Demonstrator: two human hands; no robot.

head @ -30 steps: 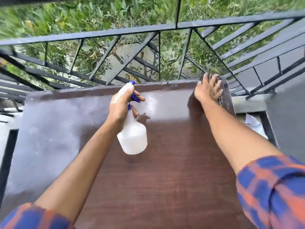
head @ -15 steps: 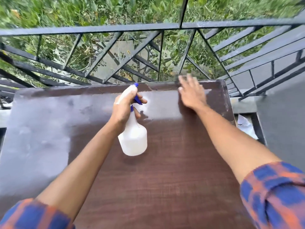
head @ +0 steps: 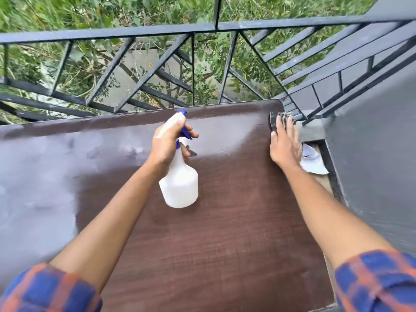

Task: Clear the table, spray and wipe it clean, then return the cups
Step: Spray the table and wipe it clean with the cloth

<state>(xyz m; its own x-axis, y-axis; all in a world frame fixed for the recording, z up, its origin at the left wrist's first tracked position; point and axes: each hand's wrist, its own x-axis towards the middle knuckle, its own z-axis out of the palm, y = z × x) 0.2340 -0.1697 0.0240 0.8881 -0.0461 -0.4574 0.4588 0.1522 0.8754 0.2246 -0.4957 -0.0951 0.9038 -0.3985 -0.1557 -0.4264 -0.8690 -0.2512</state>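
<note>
Left hand (head: pixel 167 144): fingers curled round the neck of a white spray bottle (head: pixel 180 188), forefinger by the blue trigger. The bottle hangs body-down above the middle of the bench (head: pixel 202 255), nozzle towards the far edge.

Right hand (head: pixel 284 143): flat, fingers straight, pressing on a dark cloth (head: pixel 272 122) at the far right corner of the bench. The fingers cover most of the cloth, so only its far and left edges show.

Bench top: brown wood grain near the person, with a pale grey sheen over the left part and along the far strip.

Surroundings: a black metal railing (head: pixel 112 33) stands just behind the far edge and turns along the right side, with green plants (head: pixel 67 10) beyond it. A grey wall (head: pixel 371 154) stands close on the right. In the narrow gap between bench and wall lies a crumpled white paper (head: pixel 314 164) (below the level of the top). Both forearms are bare, with blue-and-orange checked sleeves (head: pixel 378 282) pushed up.
</note>
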